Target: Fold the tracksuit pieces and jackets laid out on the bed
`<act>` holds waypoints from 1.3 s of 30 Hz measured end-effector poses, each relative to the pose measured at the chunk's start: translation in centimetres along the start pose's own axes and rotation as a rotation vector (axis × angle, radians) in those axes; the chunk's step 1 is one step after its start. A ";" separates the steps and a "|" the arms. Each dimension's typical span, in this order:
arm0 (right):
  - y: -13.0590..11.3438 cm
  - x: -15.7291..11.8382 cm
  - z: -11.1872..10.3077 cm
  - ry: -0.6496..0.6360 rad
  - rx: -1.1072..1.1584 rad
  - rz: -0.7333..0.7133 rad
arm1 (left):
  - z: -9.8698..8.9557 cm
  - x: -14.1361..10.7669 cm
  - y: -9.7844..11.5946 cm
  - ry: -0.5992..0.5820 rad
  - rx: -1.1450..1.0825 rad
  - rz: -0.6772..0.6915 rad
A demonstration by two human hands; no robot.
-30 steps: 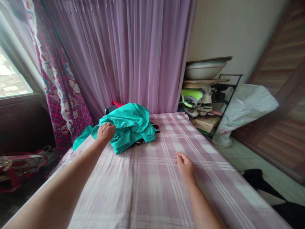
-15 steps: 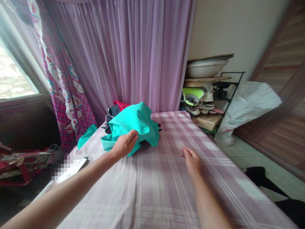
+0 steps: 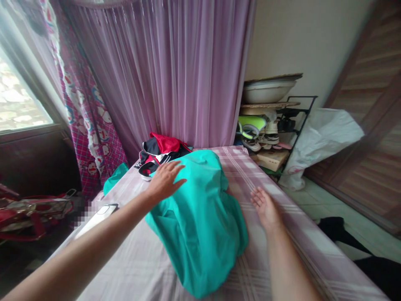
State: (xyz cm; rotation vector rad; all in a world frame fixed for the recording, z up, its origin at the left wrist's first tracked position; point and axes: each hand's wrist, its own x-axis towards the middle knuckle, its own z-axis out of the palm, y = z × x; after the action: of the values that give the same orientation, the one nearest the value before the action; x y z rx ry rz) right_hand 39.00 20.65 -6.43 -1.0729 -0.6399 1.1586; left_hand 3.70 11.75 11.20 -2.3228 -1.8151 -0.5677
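Head view: left hand (image 3: 166,180) over the teal garment (image 3: 200,209), right hand (image 3: 266,207) beside it, both open, apart; a low forward sweep could drag the red-and-black clothes (image 3: 167,143).

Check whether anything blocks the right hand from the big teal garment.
Nothing visible does: between the right hand and the teal garment there is only a strip of checked cloth.

Home, prob. a bedroom: purple pleated curtains (image 3: 175,75) w/ a cartoon-print plaid curtain (image 3: 94,138) beside them, nr a window (image 3: 21,100). Checked cloth (image 3: 263,259) covers a flat surface w/ clothes on it. R side: shoe rack (image 3: 300,129) w/ shoes, basin (image 3: 269,90) above, plus slatted wooden door (image 3: 369,104) & tiled floor (image 3: 316,198).
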 end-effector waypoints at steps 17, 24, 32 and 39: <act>-4.6 -1.4 1.7 0.038 0.034 -0.198 | 5.8 1.5 4.3 -0.293 -0.162 -0.137; -8.6 -5.6 5.2 -0.247 -0.795 -0.944 | 5.6 -4.9 12.6 -0.443 -0.250 0.524; -3.0 -6.7 7.4 -0.454 -1.594 -0.440 | 3.2 -2.6 6.6 -0.333 -0.498 0.386; -2.4 -5.3 7.5 -0.525 -1.598 -0.305 | 6.1 1.6 -7.4 -0.139 0.278 0.141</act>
State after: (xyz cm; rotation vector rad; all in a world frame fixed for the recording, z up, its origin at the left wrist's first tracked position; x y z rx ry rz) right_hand 31.87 18.12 -0.76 -1.8280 -2.2522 0.4662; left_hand -1.81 17.18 5.34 -2.3203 -1.6438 -0.1280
